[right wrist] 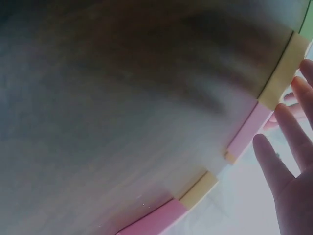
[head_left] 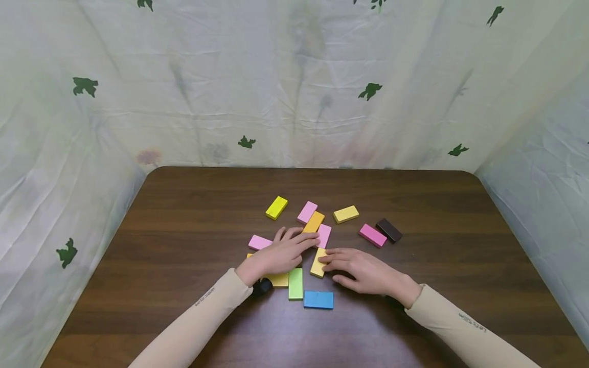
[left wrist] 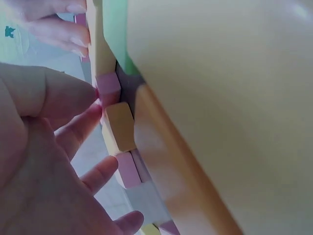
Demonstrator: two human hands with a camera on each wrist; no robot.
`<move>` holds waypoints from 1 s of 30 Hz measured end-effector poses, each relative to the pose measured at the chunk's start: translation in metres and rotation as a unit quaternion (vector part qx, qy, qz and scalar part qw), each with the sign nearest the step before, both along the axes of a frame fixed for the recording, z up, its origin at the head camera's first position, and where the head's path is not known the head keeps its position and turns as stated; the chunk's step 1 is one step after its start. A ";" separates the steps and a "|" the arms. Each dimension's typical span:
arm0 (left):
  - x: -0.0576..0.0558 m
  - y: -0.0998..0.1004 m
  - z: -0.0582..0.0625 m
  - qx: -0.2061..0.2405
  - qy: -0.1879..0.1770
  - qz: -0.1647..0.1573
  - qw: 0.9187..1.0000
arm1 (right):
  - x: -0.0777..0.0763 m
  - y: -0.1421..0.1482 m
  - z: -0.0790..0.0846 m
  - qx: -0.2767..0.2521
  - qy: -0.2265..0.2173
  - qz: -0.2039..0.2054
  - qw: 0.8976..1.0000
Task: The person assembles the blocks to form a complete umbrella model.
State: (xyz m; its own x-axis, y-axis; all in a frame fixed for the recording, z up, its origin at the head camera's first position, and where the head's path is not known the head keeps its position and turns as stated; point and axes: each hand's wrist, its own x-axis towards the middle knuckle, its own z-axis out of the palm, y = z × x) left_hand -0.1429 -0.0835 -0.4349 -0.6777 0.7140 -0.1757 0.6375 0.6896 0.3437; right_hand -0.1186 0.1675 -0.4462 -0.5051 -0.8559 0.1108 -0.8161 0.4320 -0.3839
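Observation:
Flat coloured blocks lie on the table. My left hand [head_left: 280,254] reaches over the middle of them, fingertips at a pink block [head_left: 324,235] and an orange block [head_left: 314,223]. In the left wrist view its thumb and a finger touch the side of the pink block [left wrist: 108,88]. My right hand [head_left: 368,271] rests its extended fingertips on a pale yellow block [head_left: 317,266], the thumb apart from it. That block [right wrist: 284,73] meets the pink one end to end in the right wrist view. Part of a yellow-orange block [head_left: 278,280] is hidden under the left wrist.
Nearest me are a green block [head_left: 296,284] and a blue block [head_left: 318,300]. Farther back lie a bright yellow block [head_left: 276,207], another pink block [head_left: 307,211] and a yellow block [head_left: 346,214]. A magenta block [head_left: 372,235] and a dark brown block [head_left: 388,230] sit right. Patterned cloth [head_left: 294,92] hangs behind the table.

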 end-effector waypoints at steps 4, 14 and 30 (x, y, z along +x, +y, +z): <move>-0.001 0.000 -0.001 -0.018 0.005 -0.008 1.000 | 0.000 0.001 0.001 0.016 -0.008 -0.009 1.000; 0.002 -0.001 -0.004 -0.023 0.022 -0.019 0.999 | 0.002 0.005 0.001 0.015 0.000 -0.014 1.000; 0.004 0.000 -0.007 -0.017 0.030 -0.032 0.999 | 0.001 0.011 0.000 -0.007 -0.017 -0.008 1.000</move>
